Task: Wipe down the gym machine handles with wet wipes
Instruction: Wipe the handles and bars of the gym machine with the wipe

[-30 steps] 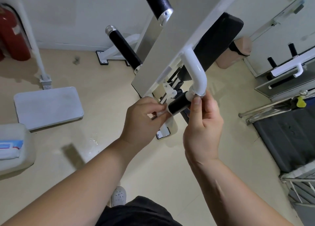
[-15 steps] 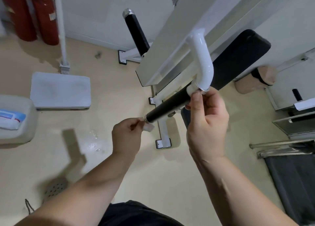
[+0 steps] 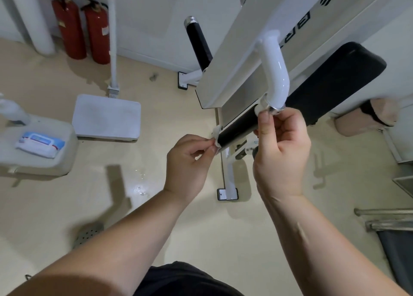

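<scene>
Handle (image 3: 237,127): matte black, silver end collar. Bent tube (image 3: 276,72) above it: glossy white. Wipe (image 3: 215,137): white. Back pad (image 3: 335,79): black. Fire extinguishers (image 3: 69,30): red, black tops. Wipes pack (image 3: 40,142): white, blue label, red edge. Floor (image 3: 67,206): pale beige. Footplate (image 3: 107,117): light grey. Drain cover (image 3: 88,235): grey, dotted holes.

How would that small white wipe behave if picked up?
Probably floppy: the wipe bunches and folds around the end of the handle. Likely very light, since the left hand holds it with just a fingertip pinch.
</scene>
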The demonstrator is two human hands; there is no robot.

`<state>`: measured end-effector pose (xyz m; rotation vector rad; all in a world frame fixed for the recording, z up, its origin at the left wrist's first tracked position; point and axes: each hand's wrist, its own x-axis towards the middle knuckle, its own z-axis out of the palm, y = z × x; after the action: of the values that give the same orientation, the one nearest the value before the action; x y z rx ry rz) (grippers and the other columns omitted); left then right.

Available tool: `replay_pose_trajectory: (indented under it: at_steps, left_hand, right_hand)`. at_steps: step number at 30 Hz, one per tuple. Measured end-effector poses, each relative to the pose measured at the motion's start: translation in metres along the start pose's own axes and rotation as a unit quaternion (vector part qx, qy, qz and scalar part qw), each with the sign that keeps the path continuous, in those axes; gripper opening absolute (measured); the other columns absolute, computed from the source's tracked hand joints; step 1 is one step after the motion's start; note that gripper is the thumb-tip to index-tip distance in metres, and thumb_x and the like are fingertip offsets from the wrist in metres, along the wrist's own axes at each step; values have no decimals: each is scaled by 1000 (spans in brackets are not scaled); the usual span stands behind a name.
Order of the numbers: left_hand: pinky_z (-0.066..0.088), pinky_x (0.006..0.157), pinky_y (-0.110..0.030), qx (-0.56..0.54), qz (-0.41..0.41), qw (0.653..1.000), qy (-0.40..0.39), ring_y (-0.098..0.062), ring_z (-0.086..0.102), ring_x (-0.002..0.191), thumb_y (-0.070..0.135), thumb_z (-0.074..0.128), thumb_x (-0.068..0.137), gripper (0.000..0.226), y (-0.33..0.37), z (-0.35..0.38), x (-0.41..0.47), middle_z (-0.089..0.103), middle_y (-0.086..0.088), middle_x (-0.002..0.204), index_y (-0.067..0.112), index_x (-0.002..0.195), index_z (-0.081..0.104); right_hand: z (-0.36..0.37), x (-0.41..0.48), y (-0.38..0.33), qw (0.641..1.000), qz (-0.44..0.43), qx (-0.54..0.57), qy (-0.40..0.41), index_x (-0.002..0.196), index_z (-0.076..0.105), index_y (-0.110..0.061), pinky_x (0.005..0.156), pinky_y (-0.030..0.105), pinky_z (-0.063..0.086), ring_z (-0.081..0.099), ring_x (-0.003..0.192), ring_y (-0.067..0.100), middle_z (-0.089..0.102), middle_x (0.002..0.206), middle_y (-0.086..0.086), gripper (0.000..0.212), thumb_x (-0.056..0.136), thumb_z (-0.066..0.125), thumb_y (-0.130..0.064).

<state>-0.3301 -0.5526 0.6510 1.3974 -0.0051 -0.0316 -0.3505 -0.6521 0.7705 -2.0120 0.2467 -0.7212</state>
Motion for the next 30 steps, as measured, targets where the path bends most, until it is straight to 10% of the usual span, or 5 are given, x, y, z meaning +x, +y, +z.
replay_pose_trajectory:
  at_steps: [8,14,20,25,30]
  left_hand:
    - [48,71,-20,54,163,985,31,-9,64,78,9,76,77,6,42,22,5,66,0,79,7,72,76]
    - [53,72,-46,51,80,994,62,-17,63,74,7,73,77,20,10,5,-7,65,3,74,21,64,65]
    - [52,74,-30,42,197,979,34,-15,63,79,1,74,78,23,69,12,9,66,6,80,23,73,67]
    - [55,78,-42,101,-11,994,27,-19,66,81,7,73,82,17,36,-4,2,70,1,80,15,67,70]
    - [52,63,-22,76,14,997,-26,-19,66,72,-4,72,80,17,60,-4,4,69,-2,79,8,67,70]
  right_hand:
    - [-8,13,-2,999,-4,-16,-44,89,58,-19,70,15,45,61,73,-2,63,73,-25,12,96,66,-13]
    - [-5,8,-10,998,1,0,-64,86,59,-24,70,11,45,62,74,-4,64,74,-23,15,95,67,-15]
    - [-4,6,-16,998,16,-6,-53,84,58,-25,68,10,45,64,73,-4,65,75,-14,18,94,67,-13]
    - [-9,6,-13,999,34,-4,-41,89,63,-20,69,14,47,63,74,-1,66,78,-11,8,95,68,-20]
    - [-10,0,-12,998,30,6,-50,85,60,-30,67,11,45,62,72,-3,66,78,-13,17,94,69,-18]
